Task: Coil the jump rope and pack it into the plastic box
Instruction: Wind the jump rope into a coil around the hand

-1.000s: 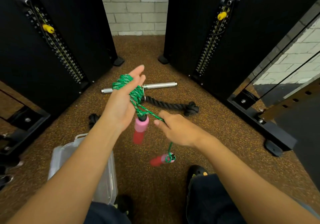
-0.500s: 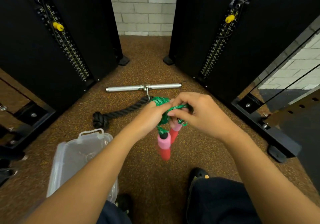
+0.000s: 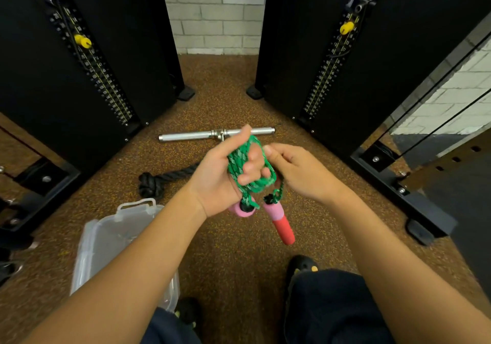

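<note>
The green jump rope (image 3: 239, 163) is wound in a coil around my left hand (image 3: 220, 179), whose fingers curl over the loops. One pink and red handle (image 3: 281, 221) hangs down from the coil, and the other pink handle end (image 3: 243, 212) sits under my left palm. My right hand (image 3: 297, 168) pinches the rope at the coil's right side, just above the hanging handle. The clear plastic box (image 3: 111, 240) lies open on the floor at the lower left, partly hidden by my left forearm.
A steel cable bar (image 3: 191, 136) and a black knotted rope attachment (image 3: 154, 184) lie on the brown rubber floor beyond my hands. Black weight-stack towers (image 3: 87, 59) stand left and right. My shoes (image 3: 303, 265) and dark trousers are at the bottom.
The loose end of the rope has been wound onto the coil and both handles now hang close under my left hand. My right hand has shifted to the coil's right side.
</note>
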